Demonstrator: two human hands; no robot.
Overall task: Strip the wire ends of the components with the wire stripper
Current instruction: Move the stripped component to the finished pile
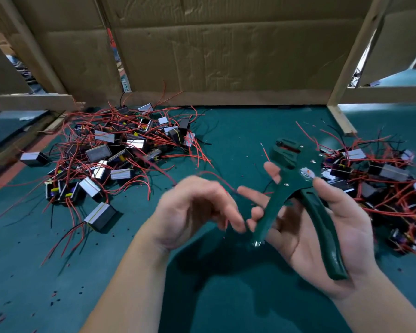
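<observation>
My right hand (346,227) grips the green wire stripper (321,222) by its handles, which are spread apart. Its jaws (286,152) point up and away from me, and nothing shows between them. My left hand (192,207) hovers just left of the tool, blurred, with its fingers loosely extended toward the nearer handle. I see nothing held in it. A thin red wire (214,179) runs past its fingertips. An unsorted heap of boxy components with red and black leads (120,152) lies at the left, and a second heap (382,179) lies at the right behind the tool.
The bench has a green mat (226,296) dotted with small scraps of insulation. Cardboard sheets (214,56) in a wooden frame (341,99) wall off the back and sides.
</observation>
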